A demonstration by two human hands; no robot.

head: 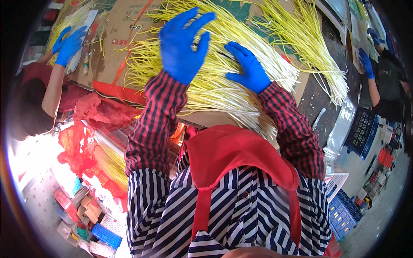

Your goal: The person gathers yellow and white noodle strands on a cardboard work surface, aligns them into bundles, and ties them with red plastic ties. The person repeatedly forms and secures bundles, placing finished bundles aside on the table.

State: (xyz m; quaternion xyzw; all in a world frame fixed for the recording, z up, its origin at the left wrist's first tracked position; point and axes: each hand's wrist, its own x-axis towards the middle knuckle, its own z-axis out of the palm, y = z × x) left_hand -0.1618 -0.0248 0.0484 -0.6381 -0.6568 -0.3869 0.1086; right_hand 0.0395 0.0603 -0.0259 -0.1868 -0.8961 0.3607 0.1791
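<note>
My left hand (184, 45), in a blue glove, is raised over the leafy ends of a wide heap of yellow chives (222, 93). Its fingers are spread and nothing is between them; it looks slightly blurred. Over the paler stems, my right hand (249, 68), also gloved in blue, has its thumb apart from its curved fingers and no stem in its grasp. Whether its fingertips touch the chives is hard to tell. The heap lies on flattened cardboard (113, 61), white stem ends towards the right. Another bundle of yellow chives (309, 48) lies further right.
At the left, a co-worker's gloved hands (69, 45) are near more chives and a wooden-handled tool (85, 61). Another person (384, 77) stands at right. A white curved strip (318, 118) lies on the dark tabletop (326, 113). Red plastic bags (77, 145) crowd the lower left.
</note>
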